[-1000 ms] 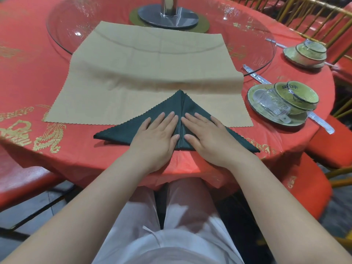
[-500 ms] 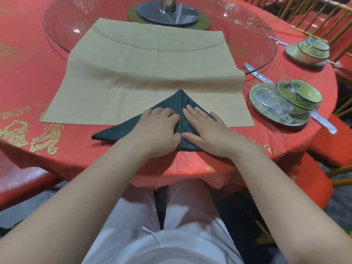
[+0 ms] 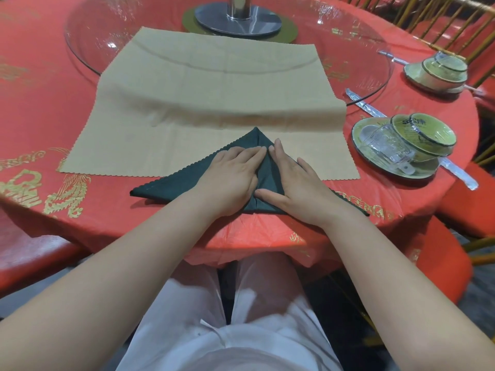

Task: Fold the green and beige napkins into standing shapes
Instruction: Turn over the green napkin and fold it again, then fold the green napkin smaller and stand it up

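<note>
A dark green napkin (image 3: 171, 184), folded into a flat triangle with its peak pointing away from me, lies at the near edge of the red table, partly over a spread beige napkin (image 3: 214, 103). My left hand (image 3: 230, 178) lies flat on the triangle's left half, fingers straight and pointing toward the centre crease. My right hand (image 3: 292, 180) presses flat on the right half, thumb along the lower edge. The two hands' fingertips nearly meet at the crease. The green napkin's right wing is mostly hidden under my right hand and wrist.
A glass turntable (image 3: 375, 60) with a metal hub (image 3: 238, 17) sits behind the beige napkin. A wrapped place setting with plate, bowl and glass (image 3: 396, 148) stands at the right, another bowl set (image 3: 439, 73) farther back. Red chairs surround the table.
Both hands have slid a little up the green triangle toward its peak. The left hand's fingers, briefly curled, lie flat again.
</note>
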Demonstrator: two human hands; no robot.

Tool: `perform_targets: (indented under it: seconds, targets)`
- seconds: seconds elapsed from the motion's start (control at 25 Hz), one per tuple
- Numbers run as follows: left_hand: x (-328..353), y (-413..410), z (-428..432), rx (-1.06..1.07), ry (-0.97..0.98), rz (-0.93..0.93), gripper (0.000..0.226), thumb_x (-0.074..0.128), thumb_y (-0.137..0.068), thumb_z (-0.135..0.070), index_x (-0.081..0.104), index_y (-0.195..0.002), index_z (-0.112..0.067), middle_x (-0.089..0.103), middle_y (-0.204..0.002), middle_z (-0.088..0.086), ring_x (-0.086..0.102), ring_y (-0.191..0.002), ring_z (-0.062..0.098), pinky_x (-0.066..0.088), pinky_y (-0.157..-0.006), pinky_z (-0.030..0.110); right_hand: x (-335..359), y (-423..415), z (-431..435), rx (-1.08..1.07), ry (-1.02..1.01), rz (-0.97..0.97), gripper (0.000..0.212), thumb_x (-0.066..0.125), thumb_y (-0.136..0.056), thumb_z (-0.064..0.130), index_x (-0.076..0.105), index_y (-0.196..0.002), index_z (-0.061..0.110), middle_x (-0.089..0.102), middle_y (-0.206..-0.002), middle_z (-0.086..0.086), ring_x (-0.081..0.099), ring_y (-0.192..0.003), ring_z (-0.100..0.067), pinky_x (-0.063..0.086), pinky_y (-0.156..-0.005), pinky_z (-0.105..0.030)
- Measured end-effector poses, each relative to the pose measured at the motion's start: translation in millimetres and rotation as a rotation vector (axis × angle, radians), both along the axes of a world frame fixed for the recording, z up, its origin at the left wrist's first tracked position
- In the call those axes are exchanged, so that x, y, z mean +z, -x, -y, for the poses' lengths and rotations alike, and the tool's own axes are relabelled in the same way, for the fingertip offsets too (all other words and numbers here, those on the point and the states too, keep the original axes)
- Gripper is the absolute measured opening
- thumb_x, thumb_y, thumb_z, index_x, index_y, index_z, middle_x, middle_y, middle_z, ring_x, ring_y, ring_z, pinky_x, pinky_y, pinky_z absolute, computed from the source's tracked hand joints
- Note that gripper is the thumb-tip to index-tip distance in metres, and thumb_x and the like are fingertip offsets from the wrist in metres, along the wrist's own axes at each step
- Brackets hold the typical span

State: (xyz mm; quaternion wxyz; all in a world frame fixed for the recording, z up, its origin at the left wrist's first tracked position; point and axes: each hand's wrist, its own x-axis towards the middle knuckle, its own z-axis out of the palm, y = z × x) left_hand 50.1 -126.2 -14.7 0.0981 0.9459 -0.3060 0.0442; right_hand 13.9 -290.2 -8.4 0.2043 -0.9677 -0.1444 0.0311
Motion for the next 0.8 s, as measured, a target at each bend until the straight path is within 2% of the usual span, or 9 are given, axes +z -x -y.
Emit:
perform_targets:
  seconds: [0.12,0.2,0.28,0.4,0.44,0.52,0.6,0.72,0.8]
  targets:
    - [0.9,5.4,1.9,0.004,-0.026,-0.002,0.081,-0.001,-0.078,-0.051,0.022,-0.146,-0.014,0.025,-0.153,0.001,0.024,-0.136,0.02,0.016,-0.107,0.031,-1.7,0.3,0.6,0.0,0.051,0.006,0.089,0.042,-0.088,0.053,-0.012,-0.147,0.013,0.007,-0.158,0.002,0.003,-0.143,-0.005,0.001,-0.118,-0.034]
    - [0.8,5.5,3.3,0.019,-0.063,-0.031,0.076,0.002,-0.085,-0.057,0.015,-0.147,-0.014,0.015,-0.156,0.001,0.016,-0.14,0.019,0.011,-0.11,0.031,-3.6,0.6,-0.2,-0.006,0.081,0.037,0.085,0.042,-0.09,0.05,-0.008,-0.148,0.013,0.005,-0.158,0.0,0.001,-0.144,-0.008,0.001,-0.118,-0.035]
    - [3.2,4.3,4.8,0.031,-0.109,-0.076,0.065,0.011,-0.095,-0.051,0.01,-0.148,-0.013,0.007,-0.157,0.002,0.01,-0.142,0.018,0.007,-0.112,0.032,-4.8,3.1,2.9,-0.022,0.037,0.119,0.083,0.047,-0.088,0.049,0.003,-0.148,0.013,0.011,-0.157,0.0,0.006,-0.144,-0.011,0.001,-0.118,-0.037]
    - [5.0,5.4,7.4,0.042,-0.165,-0.097,0.064,0.015,-0.096,-0.049,0.006,-0.148,-0.012,0.002,-0.158,0.002,0.007,-0.143,0.019,0.006,-0.113,0.032,-3.8,18.3,23.1,0.03,-0.001,0.191,0.067,0.041,-0.086,0.055,0.022,-0.145,0.028,0.022,-0.154,0.008,0.019,-0.141,-0.008,0.001,-0.117,-0.034]
    - [4.7,5.0,8.3,0.042,-0.18,-0.098,0.066,0.015,-0.096,-0.05,0.005,-0.148,-0.012,0.001,-0.158,0.002,0.006,-0.143,0.019,0.006,-0.113,0.032,-3.0,25.7,32.9,0.059,0.05,0.157,0.062,0.03,-0.087,0.058,0.022,-0.144,0.035,0.019,-0.154,0.012,0.016,-0.141,-0.005,-0.001,-0.116,-0.032]
    - [4.3,3.8,9.2,0.043,-0.206,-0.097,0.068,0.016,-0.095,-0.052,0.003,-0.148,-0.012,0.0,-0.158,0.003,0.006,-0.143,0.019,0.006,-0.113,0.033,-2.6,38.6,53.0,0.1,0.197,0.043,0.062,0.005,-0.085,0.064,0.009,-0.144,0.045,0.003,-0.155,0.019,-0.001,-0.142,-0.001,-0.006,-0.114,-0.03]
    - [5.2,2.9,9.8,0.047,-0.238,-0.105,0.068,0.015,-0.095,-0.052,0.002,-0.148,-0.011,-0.002,-0.158,0.004,0.006,-0.143,0.02,0.006,-0.114,0.033,-1.2,44.6,68.6,0.111,0.279,-0.046,0.063,-0.005,-0.081,0.068,-0.005,-0.141,0.048,-0.011,-0.151,0.024,-0.013,-0.14,0.001,-0.01,-0.114,-0.03]
    - [6.4,2.2,9.1,0.043,-0.261,-0.1,0.068,0.014,-0.095,-0.052,0.001,-0.147,-0.011,-0.002,-0.158,0.005,0.006,-0.143,0.021,0.006,-0.114,0.034,2.1,46.7,83.6,0.137,0.27,-0.102,0.062,0.006,-0.081,0.07,-0.01,-0.138,0.051,-0.014,-0.149,0.025,-0.014,-0.14,0.0,-0.008,-0.116,-0.031]
    - [7.2,1.9,8.7,0.037,-0.263,-0.089,0.068,0.014,-0.095,-0.051,0.002,-0.147,-0.01,-0.002,-0.157,0.005,0.007,-0.143,0.022,0.007,-0.114,0.034,8.6,47.2,92.0,0.117,0.135,-0.055,0.062,0.031,-0.085,0.065,0.011,-0.141,0.049,0.003,-0.153,0.018,0.003,-0.143,-0.005,0.006,-0.117,-0.032]
